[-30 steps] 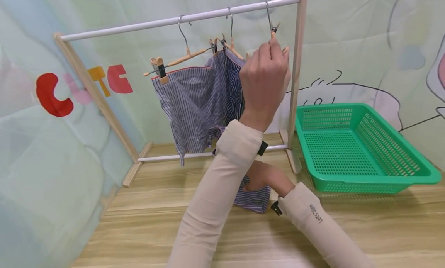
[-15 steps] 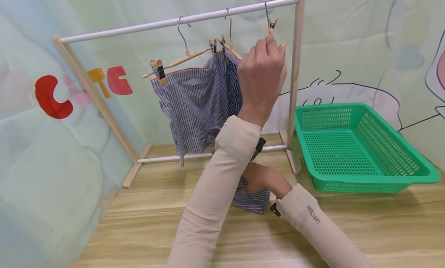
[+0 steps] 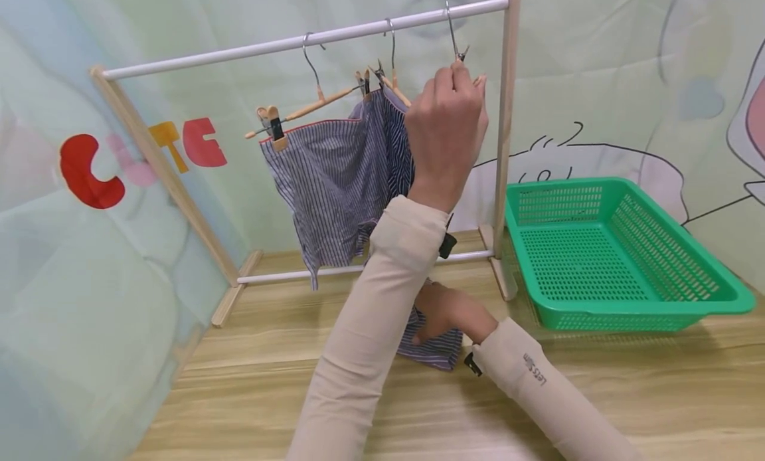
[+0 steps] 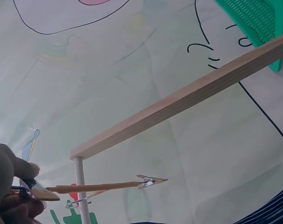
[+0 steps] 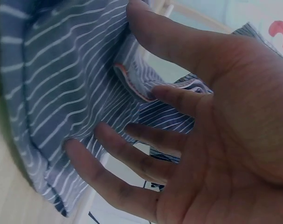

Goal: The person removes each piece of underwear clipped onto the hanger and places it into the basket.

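Note:
My left hand [image 3: 448, 125] is raised near the rack's right end, fingers curled round a wooden clip hanger [image 4: 97, 187]. In the left wrist view, its thumb and fingers pinch the clip [image 4: 44, 192] at one end of that hanger; the clip at the far end holds nothing. The hanger's metal hook [image 3: 451, 26] is at the top rail. Lower down, behind the left forearm, my right hand [image 3: 448, 311] is at a blue-and-white striped garment [image 5: 66, 88]. Its fingers are spread in the right wrist view, fingertips against the cloth, palm bare.
Striped shorts [image 3: 323, 188] hang by clips from a hanger on the rack's rail [image 3: 239, 52]. A darker striped garment [image 3: 399, 142] hangs beside them, partly behind my left hand. To the right of the wooden rack post [image 3: 505, 129] stands a green plastic basket [image 3: 639, 308] on the table.
My left hand has shifted slightly left with the hanger; its hook rose, then came back down at the rail. The right hand has moved little on the striped garment. The head view has shifted slightly.

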`<move>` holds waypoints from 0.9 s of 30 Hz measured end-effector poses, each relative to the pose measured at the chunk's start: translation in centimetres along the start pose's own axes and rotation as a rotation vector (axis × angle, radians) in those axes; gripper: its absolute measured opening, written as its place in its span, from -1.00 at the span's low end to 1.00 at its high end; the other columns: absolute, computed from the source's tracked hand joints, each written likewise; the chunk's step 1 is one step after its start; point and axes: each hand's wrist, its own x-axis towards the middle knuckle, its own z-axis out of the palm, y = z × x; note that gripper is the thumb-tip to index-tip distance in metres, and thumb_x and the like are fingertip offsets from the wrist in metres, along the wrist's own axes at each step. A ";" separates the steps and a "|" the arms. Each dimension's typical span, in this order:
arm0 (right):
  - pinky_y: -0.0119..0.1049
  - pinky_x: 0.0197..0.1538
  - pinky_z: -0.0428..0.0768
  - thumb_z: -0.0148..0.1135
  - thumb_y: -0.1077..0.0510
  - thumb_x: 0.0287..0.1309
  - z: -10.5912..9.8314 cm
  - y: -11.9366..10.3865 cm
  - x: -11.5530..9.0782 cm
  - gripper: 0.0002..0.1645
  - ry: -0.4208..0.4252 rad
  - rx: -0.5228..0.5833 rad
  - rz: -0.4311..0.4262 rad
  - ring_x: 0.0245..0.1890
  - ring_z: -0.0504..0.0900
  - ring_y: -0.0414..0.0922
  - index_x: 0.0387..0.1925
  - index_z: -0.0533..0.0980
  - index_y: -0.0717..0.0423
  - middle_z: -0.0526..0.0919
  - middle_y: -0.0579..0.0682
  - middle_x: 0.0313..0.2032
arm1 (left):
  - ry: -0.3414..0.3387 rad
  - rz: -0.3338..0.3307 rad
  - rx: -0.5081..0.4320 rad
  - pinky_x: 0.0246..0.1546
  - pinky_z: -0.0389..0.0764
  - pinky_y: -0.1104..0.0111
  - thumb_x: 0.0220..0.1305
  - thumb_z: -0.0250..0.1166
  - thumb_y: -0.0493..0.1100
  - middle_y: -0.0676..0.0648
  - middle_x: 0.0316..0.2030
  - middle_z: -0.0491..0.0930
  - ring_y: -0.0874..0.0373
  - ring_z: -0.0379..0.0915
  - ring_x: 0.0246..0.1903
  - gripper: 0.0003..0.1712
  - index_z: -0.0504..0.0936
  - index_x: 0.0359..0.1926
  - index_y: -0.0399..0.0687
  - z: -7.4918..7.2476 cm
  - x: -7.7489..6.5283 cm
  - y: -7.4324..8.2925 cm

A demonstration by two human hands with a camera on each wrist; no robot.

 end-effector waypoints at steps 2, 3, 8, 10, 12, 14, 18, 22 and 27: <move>0.00 0.33 0.18 0.39 -0.07 -0.03 0.1 0.1 0.2 0.13 -0.011 -0.028 0.017 0.28 0.13 0.17 0.39 -0.01 0.30 0.17 0.31 0.33 | -0.004 0.002 -0.001 -0.57 0.55 0.48 0.45 -0.08 -0.01 0.00 -0.30 0.68 0.25 0.55 -0.46 -0.56 0.64 -0.07 -0.17 0.0 0.0 0.0; -0.01 0.33 0.17 0.38 -0.07 -0.02 0.1 0.1 0.2 0.12 -0.017 -0.044 0.020 0.28 0.15 0.17 0.39 0.00 0.31 0.19 0.32 0.32 | -0.006 0.003 -0.002 -0.57 0.55 0.48 0.44 -0.08 -0.02 0.00 -0.30 0.68 0.25 0.55 -0.46 -0.57 0.64 -0.08 -0.17 0.0 -0.1 0.0; -0.04 0.34 0.17 0.37 -0.06 0.01 0.4 0.3 0.4 0.04 -0.018 -0.078 0.020 0.24 0.25 0.12 0.35 0.07 0.33 0.31 0.30 0.26 | -0.010 -0.003 -0.010 -0.52 0.56 0.48 0.43 -0.05 -0.01 0.00 -0.31 0.68 0.24 0.55 -0.45 -0.57 0.65 -0.09 -0.17 0.1 -0.2 0.0; -0.04 0.32 0.21 0.38 -0.05 0.00 0.4 0.2 0.4 0.00 -0.012 -0.073 0.019 0.21 0.28 0.12 0.33 0.13 0.32 0.36 0.29 0.22 | -0.013 -0.007 -0.012 -0.49 0.56 0.48 0.43 -0.04 0.00 0.01 -0.31 0.68 0.24 0.55 -0.45 -0.58 0.65 -0.09 -0.16 0.1 -0.2 0.0; -0.04 0.28 0.28 0.40 -0.03 -0.02 0.4 0.2 0.5 -0.03 -0.008 -0.066 0.020 0.18 0.31 0.13 0.30 0.17 0.31 0.40 0.28 0.19 | -0.022 -0.008 -0.014 -0.46 0.56 0.47 0.42 -0.04 0.00 0.00 -0.31 0.68 0.24 0.55 -0.44 -0.58 0.65 -0.10 -0.16 0.0 -0.1 0.0; -0.03 0.26 0.31 0.43 -0.01 -0.06 0.4 0.2 0.5 -0.02 -0.007 -0.053 0.030 0.19 0.30 0.15 0.30 0.18 0.29 0.41 0.26 0.19 | -0.032 -0.005 -0.009 -0.42 0.56 0.46 0.42 -0.03 0.00 0.00 -0.30 0.69 0.22 0.55 -0.41 -0.58 0.65 -0.10 -0.16 0.0 0.0 -0.1; -0.01 0.26 0.31 0.49 -0.01 -0.16 0.5 0.1 0.3 0.08 -0.009 -0.079 0.042 0.22 0.25 0.20 0.34 0.16 0.24 0.31 0.24 0.26 | -0.038 0.003 0.024 -0.30 0.53 0.40 0.41 -0.03 0.02 -0.01 -0.28 0.69 0.17 0.56 -0.33 -0.58 0.65 -0.10 -0.15 0.1 0.0 -0.2; 0.01 0.29 0.25 0.52 0.00 -0.21 0.3 0.1 0.2 0.16 -0.027 -0.110 0.034 0.25 0.20 0.21 0.37 0.10 0.21 0.18 0.30 0.32 | -0.015 -0.008 0.059 -0.23 0.49 0.32 0.39 -0.01 0.04 0.00 -0.30 0.69 0.13 0.54 -0.28 -0.59 0.66 -0.16 -0.11 0.3 0.0 -0.4; 0.08 0.24 0.31 0.54 0.00 -0.24 0.4 0.1 0.2 0.15 -0.044 -0.086 0.082 0.26 0.13 0.27 0.37 0.14 0.13 0.07 0.39 0.34 | -0.024 -0.029 0.080 -0.20 0.43 0.26 0.38 -0.03 0.09 0.00 -0.29 0.68 0.09 0.50 -0.26 -0.58 0.66 -0.18 -0.06 0.6 0.0 -0.4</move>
